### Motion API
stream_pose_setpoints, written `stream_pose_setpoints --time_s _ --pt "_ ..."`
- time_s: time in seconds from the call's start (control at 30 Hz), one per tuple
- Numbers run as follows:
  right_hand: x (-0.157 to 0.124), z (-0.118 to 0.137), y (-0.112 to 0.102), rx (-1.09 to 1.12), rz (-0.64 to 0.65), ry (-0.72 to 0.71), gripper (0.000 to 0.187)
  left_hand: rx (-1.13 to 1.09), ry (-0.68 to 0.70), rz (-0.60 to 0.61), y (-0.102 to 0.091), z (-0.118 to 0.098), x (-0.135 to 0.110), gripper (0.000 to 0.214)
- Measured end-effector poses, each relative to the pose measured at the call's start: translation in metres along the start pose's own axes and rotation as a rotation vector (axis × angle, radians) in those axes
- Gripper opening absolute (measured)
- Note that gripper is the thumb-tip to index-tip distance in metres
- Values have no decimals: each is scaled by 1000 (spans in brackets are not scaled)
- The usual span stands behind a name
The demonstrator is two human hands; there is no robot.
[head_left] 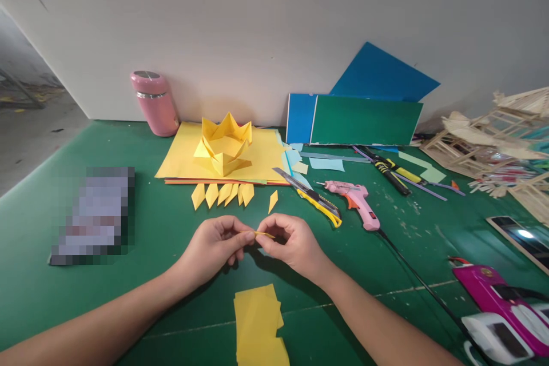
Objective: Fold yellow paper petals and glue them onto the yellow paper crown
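Between my fingertips is a small folded piece of yellow paper (264,234), seen nearly edge-on. My left hand (217,245) pinches its left end, and my right hand (292,244) pinches it from the right. Just beyond them a row of folded yellow paper diamonds (211,195) lies on the green table, with one diamond (273,201) set apart to the right. Below my hands rests a loose stack of yellow paper pieces (257,320). Behind the row, a pointed yellow paper ring (222,163) stands on yellow sheets (268,154).
A yellow utility knife (317,203) and a pink glue gun (354,200) with a trailing cord lie to the right. Pink flask (156,106) stands back left. Blue and green boards (366,120) lean on the wall. Stick models (472,143), a phone (523,240) and a magenta device (493,291) occupy the right.
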State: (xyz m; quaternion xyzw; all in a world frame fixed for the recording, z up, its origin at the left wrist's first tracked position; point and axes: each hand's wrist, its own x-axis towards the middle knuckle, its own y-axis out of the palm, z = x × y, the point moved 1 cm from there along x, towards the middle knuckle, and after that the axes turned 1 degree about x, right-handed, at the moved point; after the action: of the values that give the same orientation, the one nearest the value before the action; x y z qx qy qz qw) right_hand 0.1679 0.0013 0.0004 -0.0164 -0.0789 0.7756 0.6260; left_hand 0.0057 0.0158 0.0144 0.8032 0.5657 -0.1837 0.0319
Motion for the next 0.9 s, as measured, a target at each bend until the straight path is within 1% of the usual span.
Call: stream_pose_setpoints --time_s 0.13,0.3,0.47,0.53,0.6,0.73,0.9 --pt "0 0 0 31 -2 1 8 -28 15 23 1 -1 0 27" --pt "2 -2 -2 166 34 77 13 -77 61 59 -2 0 1 29" --pt "4 -4 -5 253 45 141 19 -114 78 167 -2 3 5 34" --pt "5 -4 -6 258 34 152 21 -104 96 189 -2 4 5 36" --pt "5 -3 -6 248 17 155 20 -79 108 175 -1 4 4 36" --pt "4 0 -5 223 26 157 18 -29 115 101 0 4 1 34" --pt "2 2 -5 218 65 158 17 -68 86 80 1 6 0 35"
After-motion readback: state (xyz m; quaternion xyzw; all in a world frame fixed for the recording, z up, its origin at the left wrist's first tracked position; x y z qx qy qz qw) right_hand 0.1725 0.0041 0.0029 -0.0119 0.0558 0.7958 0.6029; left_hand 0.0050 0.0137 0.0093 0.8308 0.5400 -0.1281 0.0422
